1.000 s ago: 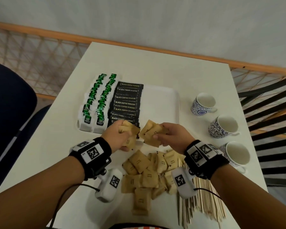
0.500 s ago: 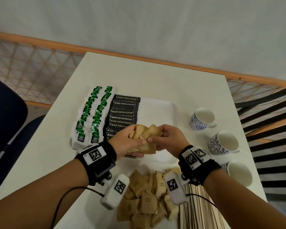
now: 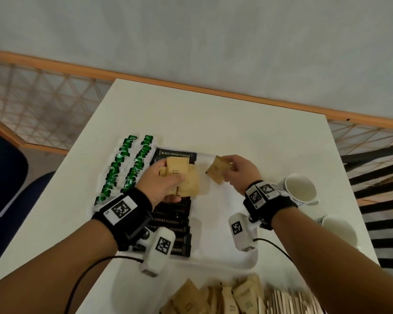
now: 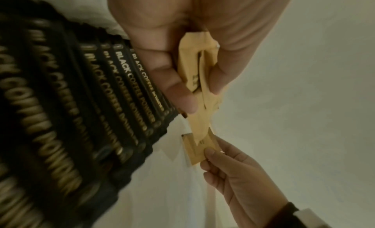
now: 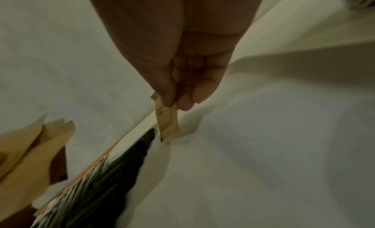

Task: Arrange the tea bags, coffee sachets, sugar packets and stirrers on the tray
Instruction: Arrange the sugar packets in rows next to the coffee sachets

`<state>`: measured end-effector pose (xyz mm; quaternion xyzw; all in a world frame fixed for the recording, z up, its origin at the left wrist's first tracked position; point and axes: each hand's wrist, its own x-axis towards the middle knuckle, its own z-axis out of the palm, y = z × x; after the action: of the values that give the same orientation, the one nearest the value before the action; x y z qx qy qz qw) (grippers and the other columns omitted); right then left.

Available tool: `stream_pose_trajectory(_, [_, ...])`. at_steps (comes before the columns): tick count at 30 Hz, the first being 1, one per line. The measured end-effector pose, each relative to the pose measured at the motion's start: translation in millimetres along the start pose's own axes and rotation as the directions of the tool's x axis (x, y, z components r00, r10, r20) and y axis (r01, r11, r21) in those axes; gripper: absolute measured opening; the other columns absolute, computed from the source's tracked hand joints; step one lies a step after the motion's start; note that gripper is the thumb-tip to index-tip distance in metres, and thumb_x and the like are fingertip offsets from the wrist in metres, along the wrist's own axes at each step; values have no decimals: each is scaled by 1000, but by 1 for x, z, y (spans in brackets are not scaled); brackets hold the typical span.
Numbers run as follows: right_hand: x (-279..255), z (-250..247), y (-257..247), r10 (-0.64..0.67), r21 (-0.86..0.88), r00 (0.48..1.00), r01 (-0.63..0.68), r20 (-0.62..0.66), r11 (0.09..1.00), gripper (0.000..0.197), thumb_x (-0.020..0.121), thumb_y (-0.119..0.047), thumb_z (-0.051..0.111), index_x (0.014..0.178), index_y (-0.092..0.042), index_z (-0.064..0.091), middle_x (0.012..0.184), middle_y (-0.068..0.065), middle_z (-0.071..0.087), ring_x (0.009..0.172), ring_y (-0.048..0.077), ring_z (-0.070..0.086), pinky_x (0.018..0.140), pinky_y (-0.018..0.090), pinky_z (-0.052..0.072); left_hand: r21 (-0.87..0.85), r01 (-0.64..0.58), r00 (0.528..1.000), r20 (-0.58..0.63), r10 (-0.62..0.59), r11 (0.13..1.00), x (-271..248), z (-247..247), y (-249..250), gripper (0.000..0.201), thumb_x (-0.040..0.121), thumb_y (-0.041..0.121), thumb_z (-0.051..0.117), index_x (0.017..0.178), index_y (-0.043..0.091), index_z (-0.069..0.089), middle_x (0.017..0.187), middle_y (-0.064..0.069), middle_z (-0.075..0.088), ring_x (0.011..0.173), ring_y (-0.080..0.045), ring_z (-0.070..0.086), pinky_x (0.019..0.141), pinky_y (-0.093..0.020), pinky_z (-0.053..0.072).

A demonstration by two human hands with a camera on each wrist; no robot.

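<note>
head: bright, soft shadows | wrists: dim, blurred (edges stretched)

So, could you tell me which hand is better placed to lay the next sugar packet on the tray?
Right hand: it pinches one sugar packet over the tray's bare part. Left hand grips a bundle of packets above the coffee sachets.

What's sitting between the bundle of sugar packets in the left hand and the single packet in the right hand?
Nothing: only bare white tray shows between the bundle and the single packet, in the head view.

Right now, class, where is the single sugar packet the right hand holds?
In the head view the single sugar packet is pinched by the right hand above the tray's bare right part, right of the coffee sachets.
</note>
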<state>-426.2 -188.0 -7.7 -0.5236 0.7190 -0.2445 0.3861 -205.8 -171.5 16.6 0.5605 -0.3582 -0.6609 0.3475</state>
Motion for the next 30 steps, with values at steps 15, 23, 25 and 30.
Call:
stream_pose_trajectory(15, [58, 19, -6, 31, 84, 999, -29, -23, 996, 41, 76, -14, 72, 109, -29, 52, 78, 2, 67, 78, 19, 65, 75, 38, 55, -25, 33, 999, -6, -33, 999, 46, -1, 1, 31, 87, 5, 65, 113, 19, 57, 105, -8, 64, 89, -30, 66, 54, -33, 59])
stream_pose_trajectory(23, [59, 20, -13, -3, -28, 999, 2, -46, 1000, 46, 77, -19, 73, 113, -23, 45, 81, 2, 68, 75, 15, 64, 59, 26, 46, -15, 48, 999, 10, -48, 999, 49, -1, 0, 37, 86, 6, 67, 119, 18, 55, 108, -8, 64, 92, -31, 67, 52, -31, 58])
stream_pose_trajectory(25, [57, 22, -14, -17, -50, 998, 15, -55, 999, 44, 79, -20, 72, 114, -22, 46, 81, 2, 67, 76, 16, 63, 59, 26, 45, -15, 49, 999, 9, -49, 999, 49, -1, -1, 38, 85, 7, 67, 120, 18, 55, 108, -8, 64, 91, -31, 67, 53, -32, 58])
stream_pose_trajectory(30, [46, 17, -13, 18, -13, 996, -19, -84, 1000, 29, 85, -34, 66, 108, -24, 53, 84, -1, 64, 79, 17, 63, 67, 28, 47, -23, 53, 998, 19, -53, 998, 47, 1, -2, 33, 85, 6, 68, 114, 18, 56, 105, -8, 64, 86, -29, 67, 54, -33, 59])
